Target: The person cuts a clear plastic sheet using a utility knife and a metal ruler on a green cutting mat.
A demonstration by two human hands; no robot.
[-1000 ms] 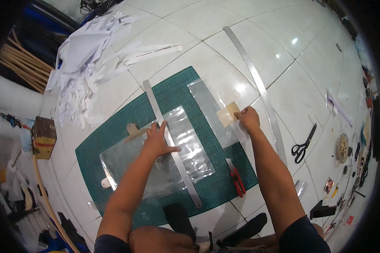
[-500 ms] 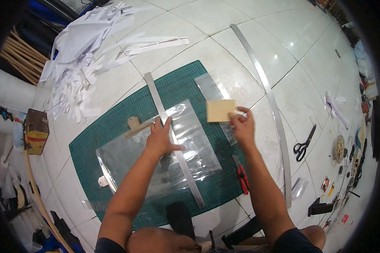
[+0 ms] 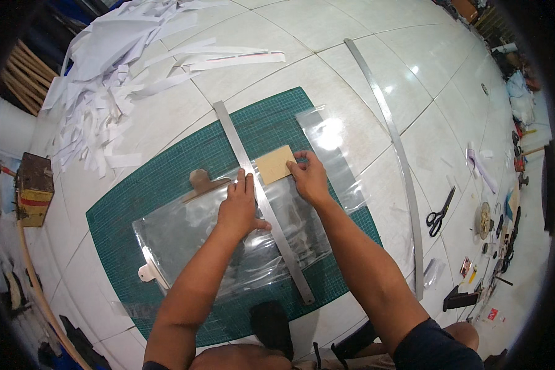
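Note:
Fingers spread, my left hand [image 3: 239, 208] presses on a steel ruler [image 3: 233, 134] that lies slantwise over a clear plastic sheet [image 3: 182, 246]. Beneath them is a green cutting mat [image 3: 123, 209]. A thin tan rectangular piece [image 3: 275, 164] is pinched in my right hand [image 3: 310, 180], held flat over the sheet, close along the ruler's right edge. Two wide metal clips grip the sheet, an upper clip [image 3: 201, 182] left of my left hand and a lower clip [image 3: 149, 271] at its near-left edge. Another clear plastic piece [image 3: 345, 163] sits at the mat's right side.
Right of the mat lies a long metal strip [image 3: 393, 126], with black scissors [image 3: 436, 220] beyond it. White paper offcuts [image 3: 111, 55] are heaped at the far left on the tiled floor. A worn box [image 3: 34, 190] stands left. Small tools and scraps line the right side.
My right hand has moved left with the tan piece, from over the mat's right side to beside the ruler. My left hand stays on the ruler. The red cutter no longer shows.

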